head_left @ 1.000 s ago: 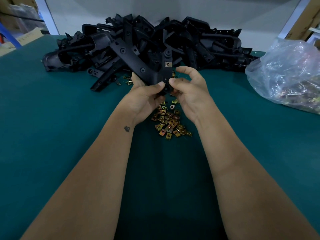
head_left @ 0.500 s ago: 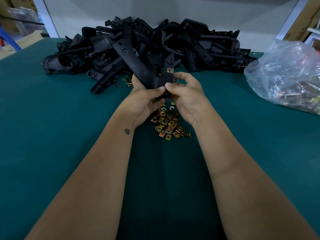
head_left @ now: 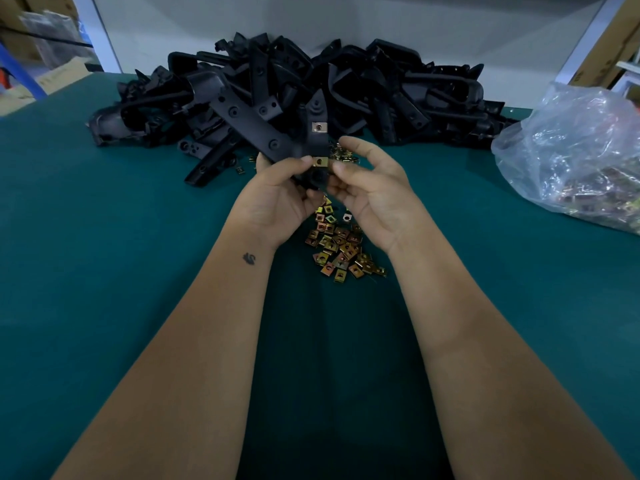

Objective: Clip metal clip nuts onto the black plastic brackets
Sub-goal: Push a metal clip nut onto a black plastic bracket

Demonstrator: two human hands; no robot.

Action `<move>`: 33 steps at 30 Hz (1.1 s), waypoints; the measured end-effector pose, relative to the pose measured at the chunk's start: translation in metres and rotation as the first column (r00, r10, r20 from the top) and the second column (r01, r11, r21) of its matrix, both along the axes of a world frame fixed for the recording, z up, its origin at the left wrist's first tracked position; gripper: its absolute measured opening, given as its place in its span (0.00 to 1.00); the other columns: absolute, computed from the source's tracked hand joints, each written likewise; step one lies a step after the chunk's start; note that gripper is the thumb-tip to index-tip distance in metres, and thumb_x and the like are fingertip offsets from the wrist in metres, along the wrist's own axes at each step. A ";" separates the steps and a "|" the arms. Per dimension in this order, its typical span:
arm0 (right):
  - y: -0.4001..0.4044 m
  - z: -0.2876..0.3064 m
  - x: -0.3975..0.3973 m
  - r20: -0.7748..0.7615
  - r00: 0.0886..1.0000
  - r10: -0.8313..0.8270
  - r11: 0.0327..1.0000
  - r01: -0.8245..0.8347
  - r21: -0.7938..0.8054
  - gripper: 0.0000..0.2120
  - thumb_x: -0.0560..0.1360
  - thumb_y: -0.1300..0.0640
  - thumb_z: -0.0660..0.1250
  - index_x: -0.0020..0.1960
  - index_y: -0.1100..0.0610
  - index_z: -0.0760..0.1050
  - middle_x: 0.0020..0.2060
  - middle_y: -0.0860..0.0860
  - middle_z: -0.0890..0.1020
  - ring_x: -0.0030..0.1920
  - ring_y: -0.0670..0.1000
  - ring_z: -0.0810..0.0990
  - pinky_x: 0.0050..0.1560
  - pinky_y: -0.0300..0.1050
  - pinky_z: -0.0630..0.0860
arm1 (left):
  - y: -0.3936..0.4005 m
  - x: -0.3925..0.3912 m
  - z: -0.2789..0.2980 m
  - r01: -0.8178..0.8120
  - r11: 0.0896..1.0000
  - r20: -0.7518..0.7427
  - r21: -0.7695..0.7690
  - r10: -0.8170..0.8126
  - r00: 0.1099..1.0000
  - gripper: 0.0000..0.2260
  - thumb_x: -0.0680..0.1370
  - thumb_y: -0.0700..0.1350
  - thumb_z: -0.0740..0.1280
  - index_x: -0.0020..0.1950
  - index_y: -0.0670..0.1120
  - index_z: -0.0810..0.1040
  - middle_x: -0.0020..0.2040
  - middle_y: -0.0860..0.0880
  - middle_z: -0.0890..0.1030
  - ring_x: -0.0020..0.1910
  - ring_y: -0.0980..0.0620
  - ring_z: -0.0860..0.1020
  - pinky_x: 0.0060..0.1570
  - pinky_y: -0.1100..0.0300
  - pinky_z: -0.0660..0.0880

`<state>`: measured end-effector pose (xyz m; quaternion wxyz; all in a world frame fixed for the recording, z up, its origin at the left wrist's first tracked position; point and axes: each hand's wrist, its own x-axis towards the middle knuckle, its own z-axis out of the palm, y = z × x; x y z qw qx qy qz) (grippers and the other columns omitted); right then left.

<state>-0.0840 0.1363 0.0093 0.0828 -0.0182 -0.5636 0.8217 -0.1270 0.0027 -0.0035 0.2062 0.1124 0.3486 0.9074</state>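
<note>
Forked black plastic bracket (head_left: 277, 140) is gripped by left hand (head_left: 277, 199) above the green table's (head_left: 104, 271) middle, steadied for clipping. Brass-coloured metal clip nut (head_left: 320, 162) seated on it; right hand (head_left: 372, 188) fingers loosely curled beside it, seemingly gripping nothing.

A flat teal-green table surface (head_left: 104, 271) fills most of the scene. Behind its far edge stands a pale grey wall panel (head_left: 346, 22), framed by a light metal upright (head_left: 104, 32) on the left and another (head_left: 585, 43) on the right. Brown cardboard boxes (head_left: 31, 32) are stacked at far left, and more brown cardboard (head_left: 616, 39) shows at far right.
</note>
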 end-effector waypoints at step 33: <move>0.003 0.000 0.000 0.014 0.958 -0.287 0.953 0.284 0.110 0.09 0.74 0.60 0.72 0.36 0.51 0.81 0.35 0.50 0.81 0.38 0.49 0.77 0.39 0.41 0.74 | 0.003 0.001 -0.002 -0.002 0.948 -0.233 -0.318 -0.077 0.970 0.26 0.77 0.31 0.66 0.66 0.56 0.64 0.58 0.52 0.81 0.45 0.54 0.80 0.32 0.62 0.72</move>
